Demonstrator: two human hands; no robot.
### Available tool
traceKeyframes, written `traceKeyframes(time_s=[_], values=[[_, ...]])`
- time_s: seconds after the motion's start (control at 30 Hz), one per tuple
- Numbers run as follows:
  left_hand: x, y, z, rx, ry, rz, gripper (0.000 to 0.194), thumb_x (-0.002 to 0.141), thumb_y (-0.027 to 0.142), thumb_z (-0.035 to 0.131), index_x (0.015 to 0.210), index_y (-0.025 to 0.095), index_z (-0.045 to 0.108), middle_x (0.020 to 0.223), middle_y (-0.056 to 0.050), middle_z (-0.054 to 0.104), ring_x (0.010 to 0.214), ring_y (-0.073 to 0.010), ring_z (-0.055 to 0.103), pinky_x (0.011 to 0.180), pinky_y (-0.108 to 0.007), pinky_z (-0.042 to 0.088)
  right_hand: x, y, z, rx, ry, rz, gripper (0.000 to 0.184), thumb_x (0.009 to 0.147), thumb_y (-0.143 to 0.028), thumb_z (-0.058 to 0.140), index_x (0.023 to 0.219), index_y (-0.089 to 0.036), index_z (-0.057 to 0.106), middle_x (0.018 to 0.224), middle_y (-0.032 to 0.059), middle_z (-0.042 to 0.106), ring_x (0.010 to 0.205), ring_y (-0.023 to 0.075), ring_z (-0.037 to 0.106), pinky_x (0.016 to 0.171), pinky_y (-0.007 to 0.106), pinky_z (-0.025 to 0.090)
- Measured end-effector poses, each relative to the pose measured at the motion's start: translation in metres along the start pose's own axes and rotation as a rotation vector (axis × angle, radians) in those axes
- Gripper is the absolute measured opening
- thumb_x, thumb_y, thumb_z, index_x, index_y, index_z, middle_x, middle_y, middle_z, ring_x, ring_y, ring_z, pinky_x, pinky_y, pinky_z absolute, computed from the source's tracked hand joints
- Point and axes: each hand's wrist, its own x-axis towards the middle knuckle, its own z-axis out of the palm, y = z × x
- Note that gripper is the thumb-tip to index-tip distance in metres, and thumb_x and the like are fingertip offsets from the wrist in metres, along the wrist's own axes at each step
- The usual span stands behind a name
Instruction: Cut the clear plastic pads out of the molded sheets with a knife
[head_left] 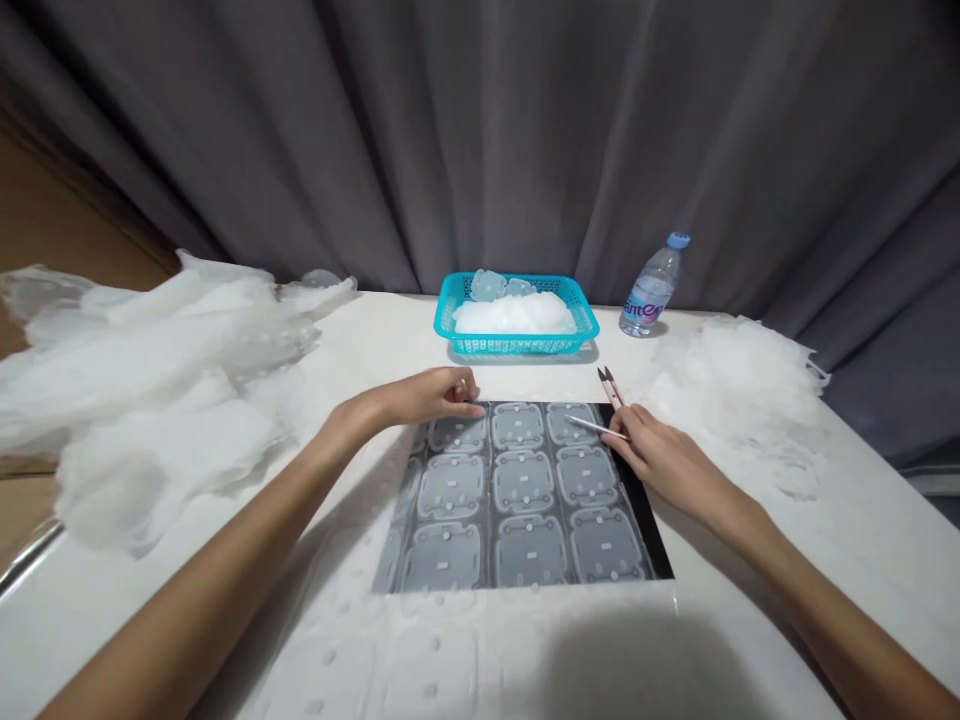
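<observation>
A thin translucent plastic sheet [523, 482], moulded in rows of rounded squares, lies over a black mat [646, 520] and runs toward me across the white table. At the sheet's far left edge is my left hand [431, 395], fingers curled and thumb against the sheet, seeming to pinch it. My right hand [667, 455] is closed around a slim silver pointed tool [592, 425], its tip over the far right square. Pink-handled thread snips [611, 388] with dark blades stick out beyond the same hand; whether it grips their handle is hidden.
A turquoise basket [517, 346] at the back holds white material and some cut translucent pieces [489, 286]. To its right stands a water bottle [651, 290]. Heaps of crumpled translucent sheeting lie left [180, 380] and right [739, 395]. A grey curtain [480, 130] hangs behind the table.
</observation>
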Motion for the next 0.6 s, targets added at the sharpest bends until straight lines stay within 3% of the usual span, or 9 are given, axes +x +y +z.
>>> traceKeyframes(time_s=[0.1,0.17,0.23,0.3,0.37,0.6], values=[[0.002,-0.003,0.002,-0.019,0.019,0.018,0.037,0.083,0.054,0.068,0.095,0.019,0.062,0.084,-0.003,0.060,0.073,-0.0181,0.052,0.065,-0.029,0.041,-0.004,0.001,-0.014,0.017,-0.102,0.023,0.032,0.103,-0.048,0.050,0.083,-0.024,0.054,0.080,0.0022,0.069,0.071,0.0216,0.065,0.062,0.030,0.039],[0.002,-0.003,0.000,-0.038,0.015,0.043,0.036,0.083,0.053,0.067,0.091,0.019,0.063,0.084,-0.003,0.059,0.075,-0.0178,0.051,0.067,-0.028,0.041,-0.002,0.001,-0.019,-0.002,-0.091,0.077,0.041,0.102,-0.054,0.051,0.074,-0.024,0.054,0.071,0.0011,0.067,0.068,0.0210,0.063,0.060,0.030,0.036],[0.001,-0.002,-0.001,-0.060,-0.004,0.062,0.036,0.083,0.054,0.067,0.089,0.018,0.065,0.084,-0.003,0.059,0.076,-0.0177,0.052,0.068,-0.028,0.042,0.005,0.000,-0.018,-0.040,0.016,0.134,0.040,0.102,-0.053,0.052,0.077,-0.023,0.057,0.077,0.0021,0.069,0.071,0.0212,0.065,0.061,0.030,0.036],[0.000,-0.002,-0.002,-0.078,-0.012,0.060,0.038,0.083,0.054,0.068,0.094,0.017,0.065,0.085,-0.003,0.059,0.075,-0.0177,0.053,0.068,-0.028,0.042,0.016,0.001,-0.011,-0.131,0.143,0.178,0.029,0.104,-0.047,0.052,0.094,-0.022,0.062,0.095,0.0056,0.072,0.083,0.0229,0.068,0.064,0.030,0.038],[0.000,-0.002,-0.001,-0.090,-0.004,0.052,0.041,0.084,0.054,0.067,0.100,0.017,0.064,0.086,-0.004,0.060,0.075,-0.0179,0.055,0.067,-0.028,0.043,0.029,0.003,-0.003,-0.261,0.181,0.207,0.025,0.105,-0.041,0.051,0.109,-0.019,0.062,0.109,0.0104,0.071,0.095,0.0259,0.068,0.065,0.031,0.039],[-0.002,0.000,-0.004,-0.113,-0.037,0.113,0.032,0.086,0.049,0.064,0.083,0.017,0.065,0.080,-0.002,0.062,0.074,-0.0172,0.053,0.069,-0.029,0.039,0.052,0.002,0.007,-0.394,0.167,0.224,0.020,0.101,-0.019,0.048,0.094,-0.015,0.066,0.101,0.0179,0.072,0.097,0.0297,0.067,0.063,0.031,0.040]])
